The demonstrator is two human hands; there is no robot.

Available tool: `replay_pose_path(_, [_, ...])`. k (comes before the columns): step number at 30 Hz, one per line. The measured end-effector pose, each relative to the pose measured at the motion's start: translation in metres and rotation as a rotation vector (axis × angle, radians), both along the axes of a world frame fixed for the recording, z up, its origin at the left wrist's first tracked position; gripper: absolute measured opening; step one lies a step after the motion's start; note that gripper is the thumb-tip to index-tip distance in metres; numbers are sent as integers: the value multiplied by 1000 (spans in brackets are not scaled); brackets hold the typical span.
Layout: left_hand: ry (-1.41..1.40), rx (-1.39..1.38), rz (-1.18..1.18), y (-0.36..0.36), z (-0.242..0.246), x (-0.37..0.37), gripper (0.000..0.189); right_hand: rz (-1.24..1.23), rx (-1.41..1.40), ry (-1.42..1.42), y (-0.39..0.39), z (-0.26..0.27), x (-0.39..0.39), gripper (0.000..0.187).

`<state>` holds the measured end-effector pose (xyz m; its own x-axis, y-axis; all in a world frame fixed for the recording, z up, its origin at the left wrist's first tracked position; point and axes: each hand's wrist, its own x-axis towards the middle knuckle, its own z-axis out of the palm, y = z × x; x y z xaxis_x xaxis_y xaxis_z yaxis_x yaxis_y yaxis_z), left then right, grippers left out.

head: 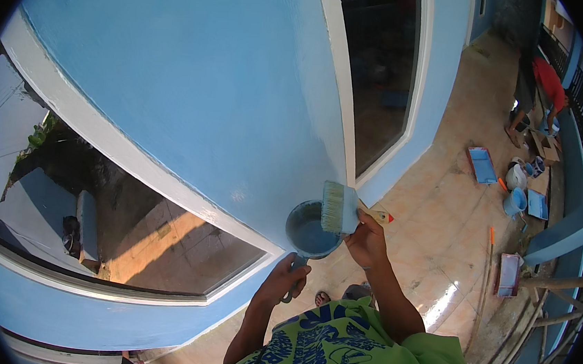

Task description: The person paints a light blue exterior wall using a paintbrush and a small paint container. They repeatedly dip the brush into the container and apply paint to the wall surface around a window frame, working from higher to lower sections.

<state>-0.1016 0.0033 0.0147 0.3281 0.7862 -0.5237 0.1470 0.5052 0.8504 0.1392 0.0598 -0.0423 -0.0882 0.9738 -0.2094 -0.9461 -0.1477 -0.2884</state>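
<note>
My left hand [285, 280] grips the handle of a dark plastic dipper [313, 233], whose bowl is tilted so its bluish, paint-smeared inside faces me. In my right hand [368, 240] is a wide flat paintbrush [338, 207], held near the ferrule. Pale bristles with a bluish tint point left, over the dipper's right rim; whether they touch the rim I cannot tell. The wooden handle, tipped red, sticks out to the right. Ahead of both hands stands a light blue painted wall [191, 79], glossy in patches and paler along its right side.
White-framed windows [383, 81] flank the wall. On the tiled floor [422, 235] to the right are paint trays [483, 165], a blue-smeared bucket [515, 201] and a long pole [483, 292]. Wooden poles [558, 281] lean near the railing. A person in red [549, 85] bends over a bucket farther off.
</note>
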Motion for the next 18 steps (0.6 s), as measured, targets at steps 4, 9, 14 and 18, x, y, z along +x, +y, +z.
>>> replay_pose_path(4, [-30, -6, -25, 17, -8, 0, 23, -84, 118, -99, 29, 19, 4, 34])
replay_pose_path(9, [-23, -59, 32, 26, -9, 5, 25, -614, 366, -646, 87, 92, -6, 36])
replay_pose_path(14, [76, -123, 58, 25, 4, 12, 30, -1333, 676, -1110, 161, 134, -25, 40])
replay_pose_path(18, [126, -142, 79, 26, 13, 18, 31, -1481, 548, -1352, 193, 153, -38, 41])
